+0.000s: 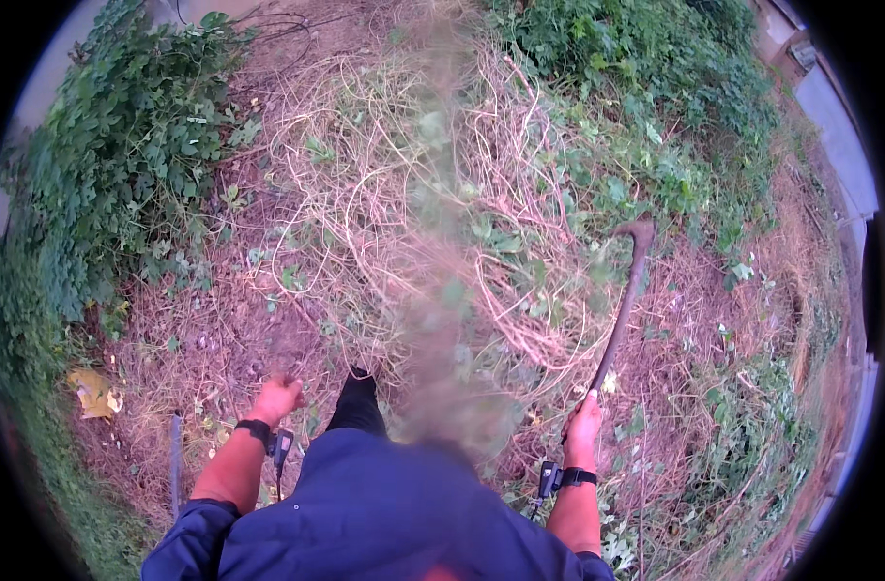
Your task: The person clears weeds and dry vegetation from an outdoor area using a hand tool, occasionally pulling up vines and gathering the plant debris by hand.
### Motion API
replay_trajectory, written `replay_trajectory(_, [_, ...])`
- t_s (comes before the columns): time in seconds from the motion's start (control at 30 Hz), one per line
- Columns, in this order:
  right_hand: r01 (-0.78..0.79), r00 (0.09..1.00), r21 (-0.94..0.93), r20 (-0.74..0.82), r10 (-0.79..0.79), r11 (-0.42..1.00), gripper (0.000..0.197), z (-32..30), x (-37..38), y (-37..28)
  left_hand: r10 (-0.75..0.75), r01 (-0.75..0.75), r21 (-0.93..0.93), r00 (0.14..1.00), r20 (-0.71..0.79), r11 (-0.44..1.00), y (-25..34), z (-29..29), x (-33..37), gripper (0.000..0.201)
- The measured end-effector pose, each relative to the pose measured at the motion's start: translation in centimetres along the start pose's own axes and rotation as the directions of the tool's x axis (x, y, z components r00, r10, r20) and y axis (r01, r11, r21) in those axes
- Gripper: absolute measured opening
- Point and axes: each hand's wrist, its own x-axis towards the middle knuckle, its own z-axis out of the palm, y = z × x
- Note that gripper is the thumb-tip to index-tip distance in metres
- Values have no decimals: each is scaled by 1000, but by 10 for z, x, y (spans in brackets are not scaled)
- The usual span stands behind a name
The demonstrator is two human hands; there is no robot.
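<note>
Closed around the lower end of a curved, dark-handled hooked tool (624, 315), your right hand (584, 422) grips firmly, fingers wrapped over the shaft. That tool slants up and away from you on the right, its hooked head over a tangle of dry vines (350, 218) and green leaves. Your left hand (280, 397) is partly curled, low on the left above the brown ground; you cannot tell from this view whether it holds anything. Each wrist wears a black strap with a small dark device, the left device (282, 447) and the right device (548, 478); a pale mark on each is too small to read. Your blue sleeves and top (384, 513) fill the bottom, with one black trouser leg (357, 409) stepping forward. Leafy bushes stand at upper left (123, 155) and upper right (646, 68). A large yellow leaf (95, 394) lies at far left.
</note>
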Motion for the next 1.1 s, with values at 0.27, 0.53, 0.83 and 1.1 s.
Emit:
replay_trajectory(0.27, [390,907,-38,188,-376,920,40,132,62,-110,-102,104,90,994,-30,991,-4,-12,32,32])
replay_trajectory(0.53, [673,733,-255,352,-582,694,46,428,133,-256,-250,245,-291,968,19,925,-42,-68,140,32])
replay_trajectory(0.83, [760,617,-578,499,-608,297,72,772,240,-282,-594,551,-354,804,-16,755,-134,-126,167,28])
replay_trajectory(1.1, [625,775,-688,604,-186,368,76,731,268,-115,-678,640,-416,731,72,646,-154,-109,138,28])
